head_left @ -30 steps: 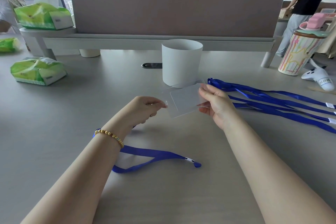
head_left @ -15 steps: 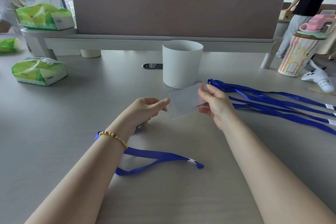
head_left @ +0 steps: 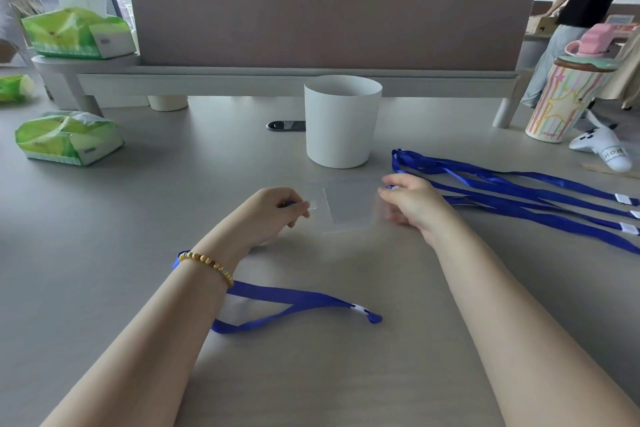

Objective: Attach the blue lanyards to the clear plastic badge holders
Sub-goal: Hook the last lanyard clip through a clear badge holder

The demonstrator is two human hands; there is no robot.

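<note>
Grey desk [head_left: 104, 236] with a fabric divider panel [head_left: 329, 14] behind; two bare hands meet over a clear badge holder [head_left: 349, 203].

Left hand [head_left: 273, 213], a beaded bracelet [head_left: 207, 265] on its wrist, pinches something small at the holder's left edge, too blurred to name; right hand [head_left: 412, 203] is curled at the holder's right edge, fingertips touching it, though blur hides how firmly it grips; the holder sits between both hands, just in front of a white cup [head_left: 343, 121]; one blue lanyard [head_left: 294, 305] runs from under the left wrist and lies looped on the desk near the forearms; more blue lanyards [head_left: 519, 198] lie spread to the right, just beside the right hand; green tissue packs [head_left: 67, 137] rest far left.
</note>
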